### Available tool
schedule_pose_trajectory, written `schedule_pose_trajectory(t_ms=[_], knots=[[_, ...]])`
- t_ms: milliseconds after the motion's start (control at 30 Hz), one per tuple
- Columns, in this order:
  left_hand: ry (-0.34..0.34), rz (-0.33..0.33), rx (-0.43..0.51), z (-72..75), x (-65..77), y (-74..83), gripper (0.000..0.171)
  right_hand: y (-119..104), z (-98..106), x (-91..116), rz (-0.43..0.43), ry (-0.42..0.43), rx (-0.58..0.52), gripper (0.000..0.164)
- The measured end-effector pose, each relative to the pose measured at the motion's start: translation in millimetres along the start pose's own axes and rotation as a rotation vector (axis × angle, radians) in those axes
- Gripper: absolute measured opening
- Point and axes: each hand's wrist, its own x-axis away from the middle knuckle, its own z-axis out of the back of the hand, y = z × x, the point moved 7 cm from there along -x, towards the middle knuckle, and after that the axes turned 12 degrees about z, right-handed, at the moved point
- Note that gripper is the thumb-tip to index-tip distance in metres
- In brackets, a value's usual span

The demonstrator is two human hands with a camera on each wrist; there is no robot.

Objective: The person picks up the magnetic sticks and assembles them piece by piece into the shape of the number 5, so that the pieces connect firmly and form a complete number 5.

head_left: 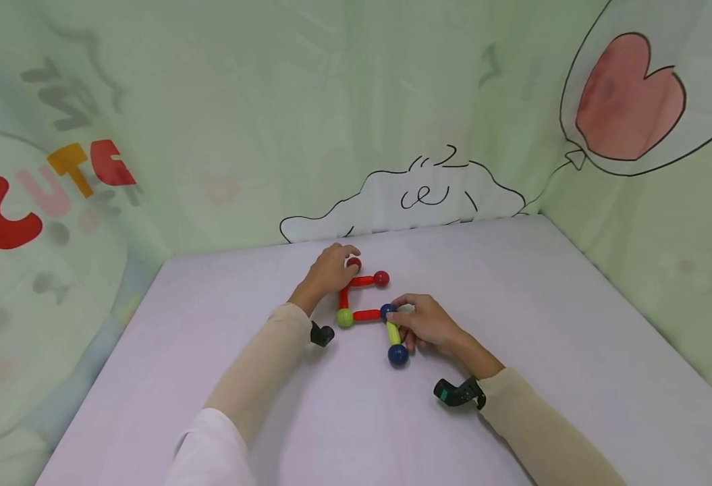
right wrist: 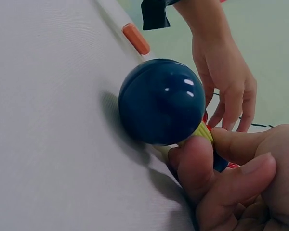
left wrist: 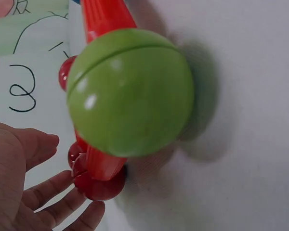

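Note:
On the tabletop lies a joined shape of ball-and-rod magnetic building pieces. My left hand (head_left: pixel 333 268) is at its far end, fingers loosely bent and touching a red ball (left wrist: pixel 100 186). From there a red rod (head_left: pixel 343 297) runs to a green ball (head_left: pixel 345 318). Another red rod (head_left: pixel 366 315) joins that to a blue ball (head_left: pixel 387 311), which my right hand (head_left: pixel 427 320) pinches between thumb and forefinger. A yellow rod (head_left: pixel 394 333) links it to a nearer blue ball (right wrist: pixel 162 102). A short red rod (head_left: pixel 363 281) ends in a second red ball (head_left: pixel 382 278).
Pale cloth covers the table (head_left: pixel 513 304). Behind it hangs a light green printed curtain (head_left: pixel 240 121), its folds meeting the back edge. Black wrist cameras (head_left: pixel 457 393) sit on both forearms, close above the cloth.

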Motion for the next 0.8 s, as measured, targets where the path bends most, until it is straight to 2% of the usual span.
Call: schedule_pose_trajectory(t_ms=[233,500,800], knots=[[-0.047,0.044,0.013,-7.3,-7.8,-0.4,0.044,1,0,-2,-0.004,0.011,-0.007,0.041],[-0.067,0.102,0.074,-11.8,-17.1,-12.9,0.044,4,-1,-3,-0.026,0.008,-0.016,0.042],[-0.064,0.096,0.142,-10.3,-18.4,-14.5,0.043,3,1,-3,-0.037,0.022,-0.016,0.04]])
